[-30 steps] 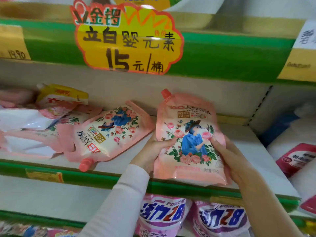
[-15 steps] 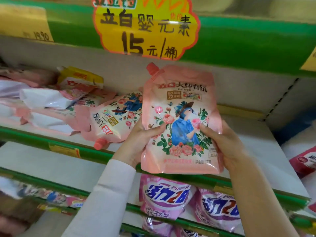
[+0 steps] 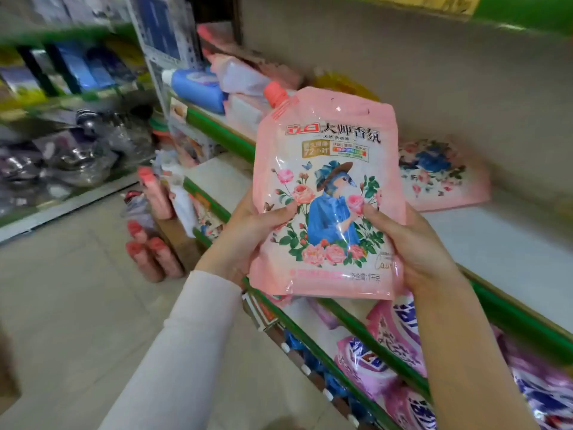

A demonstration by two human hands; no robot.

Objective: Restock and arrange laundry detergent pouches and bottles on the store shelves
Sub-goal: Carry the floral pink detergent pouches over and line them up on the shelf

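I hold a pink detergent pouch upright in front of the shelf, red spout cap at its top left, a blue bird figure among roses printed on it. My left hand grips its left edge and my right hand grips its right edge, thumbs on the front. Behind it, another pink floral pouch lies flat on the white shelf board. More pink pouches lie piled further along the same shelf to the left.
Purple-and-white pouches fill the shelf below, behind a green shelf rail. A blue bottle lies at the shelf's far end. Several pink pouches stand on the tiled floor by the shelf base. Another blurred shelf stands across the aisle.
The pouch has come off the shelf edge and up toward me, still in both hands. My head has turned left, so the aisle floor and the far shelf now show.
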